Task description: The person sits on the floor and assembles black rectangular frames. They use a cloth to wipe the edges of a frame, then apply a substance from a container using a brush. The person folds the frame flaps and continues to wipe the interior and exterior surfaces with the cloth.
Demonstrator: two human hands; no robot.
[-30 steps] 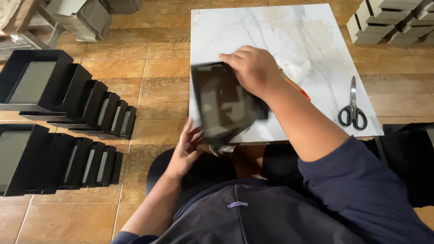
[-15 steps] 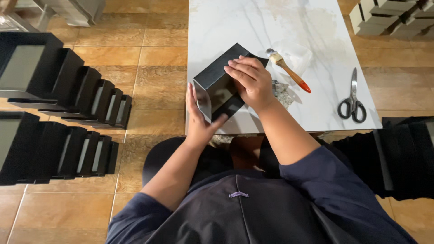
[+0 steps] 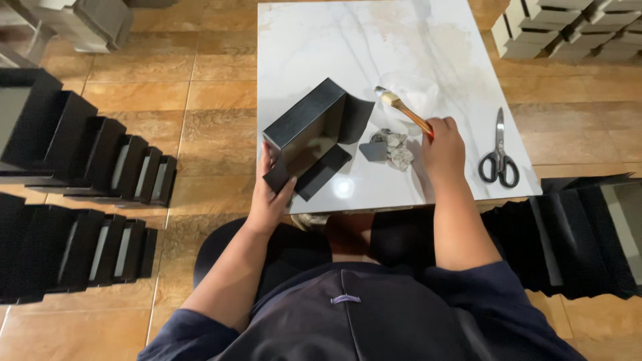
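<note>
Nearest the camera, the person's dark blue sleeves and dark lap fill the lower frame. The left hand (image 3: 269, 194) grips the near corner of a black box (image 3: 304, 134), thumb on one side and fingers wrapped round the other, so the box stands tilted on its edge at the near-left part of the white marble tabletop (image 3: 321, 40). A loose black flap (image 3: 323, 172) of the box lies flat on the slab just right of those fingers.

The right hand (image 3: 443, 150) is closed round the orange handle of a small brush (image 3: 401, 107); the bristle end points away and to the left of the knuckles, above the tabletop. Between the two hands, just left of the right hand's fingers, sit a crumpled grey wad (image 3: 396, 147) and a small dark scrap (image 3: 373, 151). Black-handled scissors (image 3: 499, 155) lie shut on the slab, near the right hand on its outer side.

Further out, rows of black boxes (image 3: 80, 160) stand on the tiled floor well left of the left hand. Pale grey boxes (image 3: 568, 27) are stacked at the far right.
</note>
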